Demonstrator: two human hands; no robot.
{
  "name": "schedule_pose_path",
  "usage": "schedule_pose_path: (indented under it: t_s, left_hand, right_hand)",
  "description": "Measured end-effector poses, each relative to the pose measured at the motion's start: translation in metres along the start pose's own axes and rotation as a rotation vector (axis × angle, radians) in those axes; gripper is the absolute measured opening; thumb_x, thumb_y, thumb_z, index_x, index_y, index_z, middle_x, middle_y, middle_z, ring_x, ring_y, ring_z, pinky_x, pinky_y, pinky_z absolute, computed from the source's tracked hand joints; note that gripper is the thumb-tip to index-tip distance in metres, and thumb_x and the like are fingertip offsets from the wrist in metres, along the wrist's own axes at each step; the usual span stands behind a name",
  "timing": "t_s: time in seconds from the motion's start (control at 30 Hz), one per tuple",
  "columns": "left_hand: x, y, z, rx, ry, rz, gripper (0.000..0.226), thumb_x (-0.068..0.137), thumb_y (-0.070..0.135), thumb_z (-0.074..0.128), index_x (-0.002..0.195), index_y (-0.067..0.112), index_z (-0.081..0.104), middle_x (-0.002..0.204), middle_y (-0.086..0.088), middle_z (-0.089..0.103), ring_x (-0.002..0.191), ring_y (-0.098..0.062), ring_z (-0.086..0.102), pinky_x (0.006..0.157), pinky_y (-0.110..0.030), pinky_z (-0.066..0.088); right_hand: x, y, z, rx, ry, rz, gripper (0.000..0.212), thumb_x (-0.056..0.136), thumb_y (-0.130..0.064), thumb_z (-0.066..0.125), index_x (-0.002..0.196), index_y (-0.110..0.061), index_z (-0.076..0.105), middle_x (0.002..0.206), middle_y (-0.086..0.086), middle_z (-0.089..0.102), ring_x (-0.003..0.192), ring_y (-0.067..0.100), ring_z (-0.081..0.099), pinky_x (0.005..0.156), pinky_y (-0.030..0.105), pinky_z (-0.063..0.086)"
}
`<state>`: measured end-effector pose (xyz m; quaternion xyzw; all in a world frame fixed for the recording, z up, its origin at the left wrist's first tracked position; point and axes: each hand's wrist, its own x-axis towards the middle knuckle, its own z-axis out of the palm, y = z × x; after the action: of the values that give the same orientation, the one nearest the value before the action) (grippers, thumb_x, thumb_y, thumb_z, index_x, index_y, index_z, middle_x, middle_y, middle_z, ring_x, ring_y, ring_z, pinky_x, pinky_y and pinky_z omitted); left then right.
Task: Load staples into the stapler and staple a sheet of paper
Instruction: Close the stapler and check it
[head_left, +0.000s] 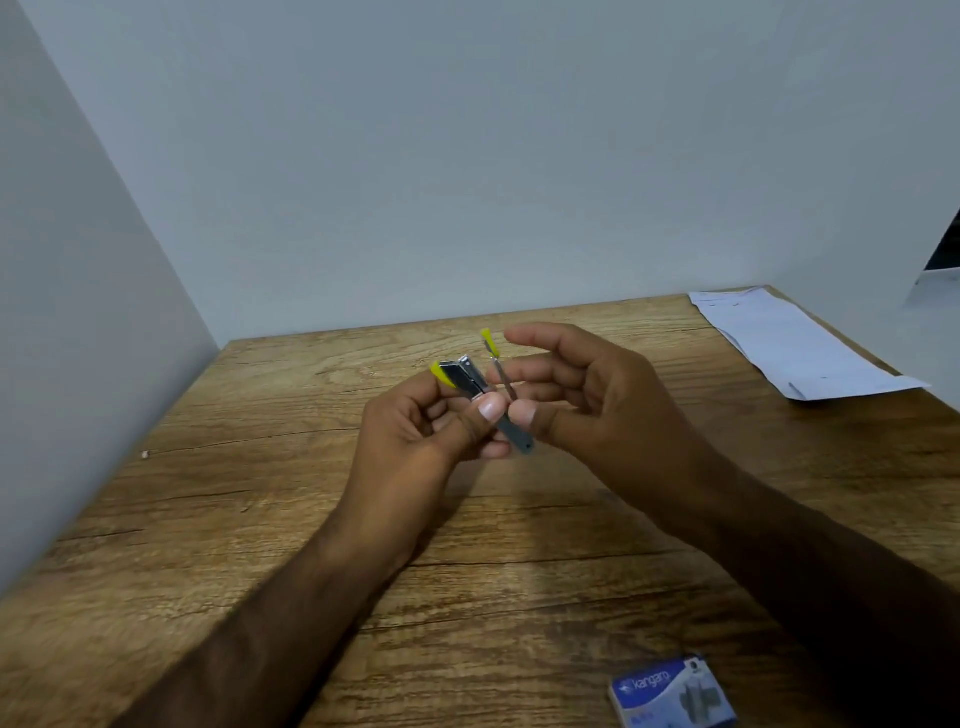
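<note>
A wooden table (208, 519) with a worn, knotty grain fills the lower view; a plain pale grey-blue back wall (467, 156) rises directly behind the table's far edge; a lighter side wall (67, 312) meets the table on its left; the light is soft and even, casting faint shadows on the tabletop.

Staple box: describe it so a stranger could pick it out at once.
Start at the wooden table and follow its near edge toward the right, below the right hand. The staple box lies flat there, apart from both hands. It is small and blue with white lettering, unlike the white paper at the far right corner.
</note>
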<state>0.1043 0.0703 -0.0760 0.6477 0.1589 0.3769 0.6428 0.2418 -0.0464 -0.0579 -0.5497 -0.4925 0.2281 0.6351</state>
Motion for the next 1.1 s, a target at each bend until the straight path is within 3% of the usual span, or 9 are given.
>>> schedule_pose_path:
  t_s: [0.1, 0.23, 0.43, 0.57, 0.67, 0.77, 0.9, 1.0, 1.1]
  left_hand:
    - [0.000, -0.001, -0.001, -0.052, 0.001, -0.056, 0.027, 0.083, 0.013, 0.075, 0.107, 0.000, 0.074, 0.100, -0.036, 0.074, 0.090, -0.041, 0.075, 0.078, -0.041, 0.063]
    - [0.000, -0.005, -0.003, -0.015, -0.074, -0.139, 0.027, 0.085, 0.018, 0.078, 0.108, 0.004, 0.076, 0.099, -0.027, 0.079, 0.087, -0.036, 0.076, 0.076, -0.040, 0.065]
    - [0.002, 0.000, -0.010, 0.114, -0.222, -0.261, 0.025, 0.077, 0.024, 0.086, 0.090, 0.005, 0.078, 0.075, -0.020, 0.077, 0.058, -0.024, 0.071, 0.050, -0.029, 0.059]
    - [0.004, 0.006, -0.022, 0.422, -0.204, -0.309, 0.045, 0.065, 0.041, 0.091, 0.084, 0.007, 0.070, 0.057, -0.011, 0.067, 0.041, -0.020, 0.060, 0.036, -0.022, 0.044]
    - [0.005, 0.017, -0.034, 0.697, -0.280, -0.352, 0.059, 0.052, 0.062, 0.091, 0.080, 0.020, 0.061, 0.054, -0.010, 0.065, 0.034, -0.018, 0.054, 0.034, -0.018, 0.036]
    - [0.008, 0.030, -0.047, 0.833, -0.396, -0.393, 0.058, 0.047, 0.068, 0.091, 0.079, 0.034, 0.056, 0.063, -0.017, 0.070, 0.036, -0.019, 0.059, 0.034, -0.022, 0.042]
    - [0.007, 0.042, -0.061, 0.746, -0.502, -0.473, 0.053, 0.051, 0.066, 0.091, 0.081, 0.034, 0.062, 0.064, -0.008, 0.071, 0.042, -0.024, 0.062, 0.040, -0.029, 0.051]
    - [0.008, 0.043, -0.057, 0.792, -0.426, -0.354, 0.057, 0.053, 0.075, 0.083, 0.079, 0.028, 0.064, 0.055, -0.007, 0.066, 0.039, -0.018, 0.055, 0.038, -0.024, 0.045]
    - [0.015, 0.038, -0.051, 0.817, -0.227, 0.002, 0.053, 0.065, 0.073, 0.076, 0.073, 0.021, 0.066, 0.044, 0.003, 0.047, 0.041, -0.004, 0.038, 0.040, -0.014, 0.031]
  right_hand:
    - [-0.003, 0.004, 0.008, -0.166, -0.070, -0.017, 0.061, 0.081, 0.003, 0.074, 0.136, -0.016, 0.057, 0.122, -0.001, 0.073, 0.109, 0.008, 0.071, 0.085, 0.031, 0.061]
    - [-0.004, 0.006, 0.009, -0.280, -0.065, 0.011, 0.052, 0.082, -0.003, 0.072, 0.130, -0.023, 0.063, 0.113, -0.007, 0.077, 0.097, 0.005, 0.074, 0.079, 0.028, 0.062]
    - [-0.007, 0.005, 0.005, -0.474, -0.105, 0.047, 0.038, 0.080, -0.022, 0.068, 0.116, -0.032, 0.071, 0.093, -0.013, 0.080, 0.083, -0.003, 0.073, 0.074, 0.025, 0.060]
    - [-0.007, 0.001, 0.005, -0.577, -0.210, 0.086, 0.036, 0.075, -0.024, 0.067, 0.108, -0.036, 0.075, 0.074, -0.017, 0.075, 0.069, -0.007, 0.068, 0.059, 0.014, 0.050]
    - [-0.009, -0.001, 0.005, -0.640, -0.281, 0.086, 0.034, 0.072, -0.031, 0.068, 0.104, -0.038, 0.076, 0.070, -0.016, 0.073, 0.066, -0.005, 0.067, 0.055, 0.019, 0.051]
    - [-0.011, -0.002, 0.007, -0.698, -0.360, 0.073, 0.032, 0.071, -0.033, 0.070, 0.102, -0.034, 0.078, 0.072, -0.015, 0.073, 0.063, -0.004, 0.064, 0.051, 0.013, 0.044]
    - [-0.015, -0.001, 0.012, -0.715, -0.430, 0.062, 0.030, 0.073, -0.029, 0.074, 0.103, -0.030, 0.079, 0.083, -0.012, 0.076, 0.067, -0.003, 0.062, 0.051, 0.008, 0.040]
    - [-0.016, 0.000, 0.014, -0.711, -0.437, 0.042, 0.024, 0.076, -0.031, 0.077, 0.100, -0.027, 0.079, 0.087, -0.010, 0.075, 0.068, -0.002, 0.062, 0.057, 0.013, 0.044]
    - [-0.014, -0.002, 0.010, -0.673, -0.448, 0.074, 0.037, 0.076, -0.039, 0.082, 0.110, -0.028, 0.075, 0.098, -0.011, 0.074, 0.073, -0.006, 0.060, 0.063, 0.012, 0.045]
